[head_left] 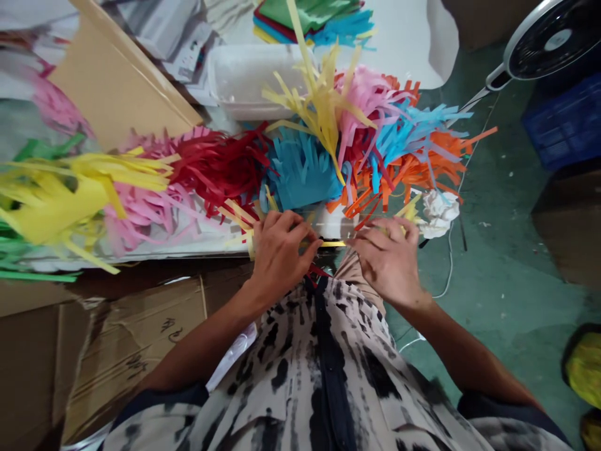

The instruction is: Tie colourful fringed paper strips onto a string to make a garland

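My left hand (280, 250) is closed in a pinch on thin yellow paper strips (328, 243) at the near edge of the work surface. My right hand (389, 258) has its fingers curled over the same yellow strips a little to the right. Just beyond both hands lies a long garland of fringed paper: yellow (56, 194), pink (141, 210), red (213, 166), blue (300, 169) and orange (413, 166) tufts. A taller yellow tuft (319, 103) stands up behind the blue one. My patterned shirt (323, 376) fills the bottom of the view.
A clear plastic tub (244, 81) and a stack of coloured paper sheets (310, 19) sit at the back. Flattened cardboard (117, 351) lies lower left, a brown board (113, 88) upper left. A crumpled white paper ball (439, 212), a fan (549, 41) and a blue crate (563, 125) are on the right.
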